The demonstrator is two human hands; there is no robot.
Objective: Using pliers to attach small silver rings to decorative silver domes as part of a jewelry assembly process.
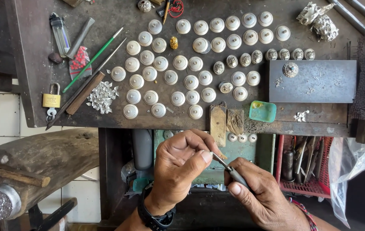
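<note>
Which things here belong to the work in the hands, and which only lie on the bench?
In use:
- left hand, pinching something too small to identify
- right hand, holding the tweezers

Lying about:
- white domed pieces in rows
- padlock
- green tray
- lighter
- metal plate

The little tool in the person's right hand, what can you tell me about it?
The tool is a slim pair of tweezers or fine pliers with a grey handle part and thin, shiny metal tips. The right hand grips the grey part between thumb and fingers, so much of it is hidden. It lies slanted, tips pointing up and left towards the left hand, where they meet the thumb and forefinger. Whatever is pinched there is too small to make out. It is held below the front edge of the workbench.
</note>
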